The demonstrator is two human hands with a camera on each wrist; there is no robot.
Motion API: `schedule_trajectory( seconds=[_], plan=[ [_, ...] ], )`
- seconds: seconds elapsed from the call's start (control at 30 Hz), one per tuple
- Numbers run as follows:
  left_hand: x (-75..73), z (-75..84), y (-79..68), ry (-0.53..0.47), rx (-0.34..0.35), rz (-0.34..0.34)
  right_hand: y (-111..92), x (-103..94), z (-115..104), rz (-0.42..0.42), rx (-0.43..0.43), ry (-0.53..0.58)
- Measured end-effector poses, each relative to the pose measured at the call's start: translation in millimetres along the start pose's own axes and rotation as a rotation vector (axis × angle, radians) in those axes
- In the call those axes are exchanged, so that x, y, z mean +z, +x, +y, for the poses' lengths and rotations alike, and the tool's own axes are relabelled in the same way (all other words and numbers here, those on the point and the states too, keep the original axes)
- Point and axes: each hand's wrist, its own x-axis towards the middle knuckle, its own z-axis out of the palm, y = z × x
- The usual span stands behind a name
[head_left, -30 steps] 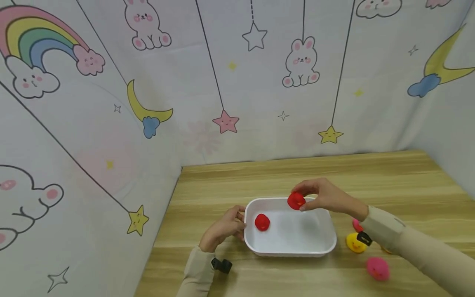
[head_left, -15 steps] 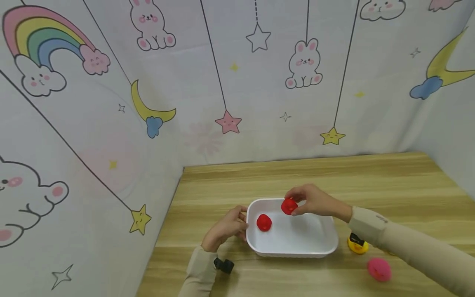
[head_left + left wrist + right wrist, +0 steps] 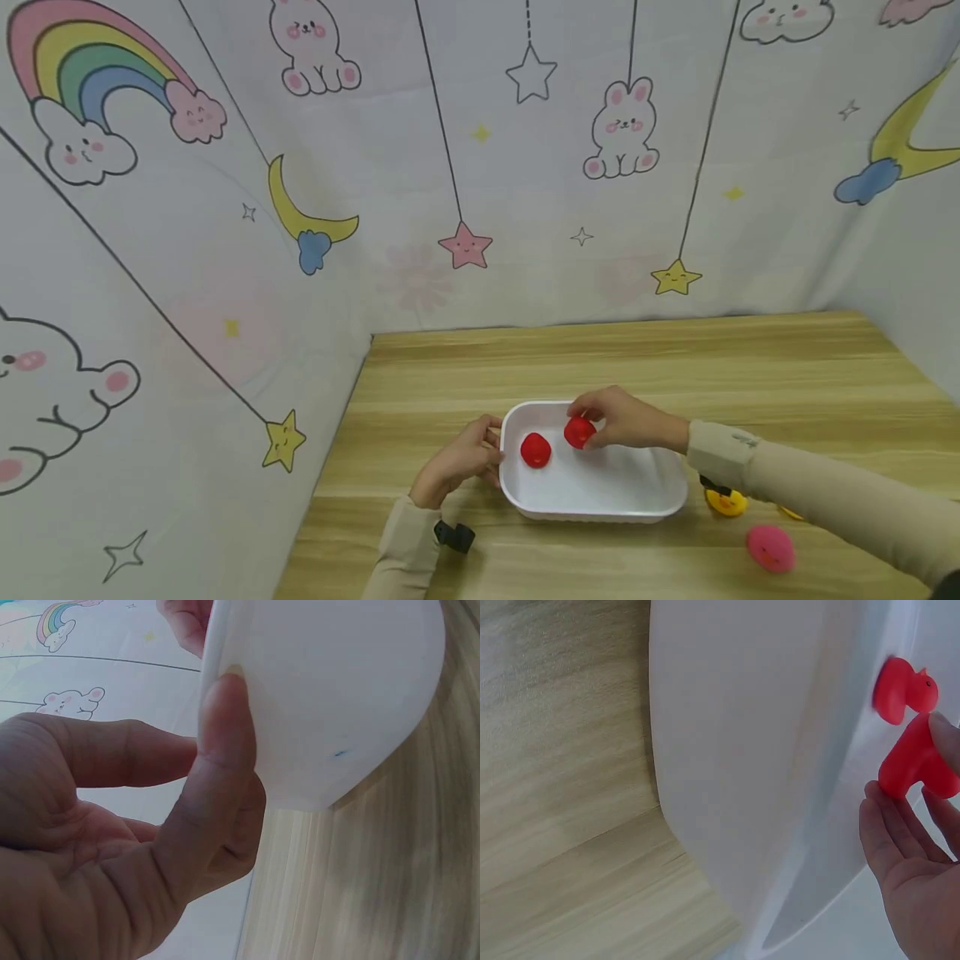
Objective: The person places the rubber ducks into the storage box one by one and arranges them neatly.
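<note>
The right hand pinches a red, rubbery-looking toy duck inside the white, round-cornered tub, nearer the tabletop's left edge than its right. Best lower it fully beside the second red duck before releasing; the left hand should keep its hold on the tub's left end.

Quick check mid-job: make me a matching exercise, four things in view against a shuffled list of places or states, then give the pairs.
1. left hand
2. right hand
3. free red rubber duck
4. pink rubber duck

A. on the table
B. gripping the rim of the white tub
C. sitting inside the tub
D. holding the other red duck

Pairs: 1-B, 2-D, 3-C, 4-A
</note>
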Motion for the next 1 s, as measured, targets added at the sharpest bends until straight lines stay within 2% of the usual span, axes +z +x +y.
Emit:
schedule_trajectory(
  seconds=[0.13, 0.27, 1.0],
  plan=[
    [-0.2, 1.4, 0.9, 0.002, -0.010, 0.003, 3, 4.1, 0, -0.016, -0.018, -0.043],
    [0.3, 2.7, 0.7, 0.001, -0.011, 0.006, 5, 8.3, 1, -0.025, 0.003, -0.066],
    [-1.0, 1.9, 0.3, -0.001, -0.016, 0.000, 6, 27.4, 11, 0.040, 0.000, -0.200]
  ],
)
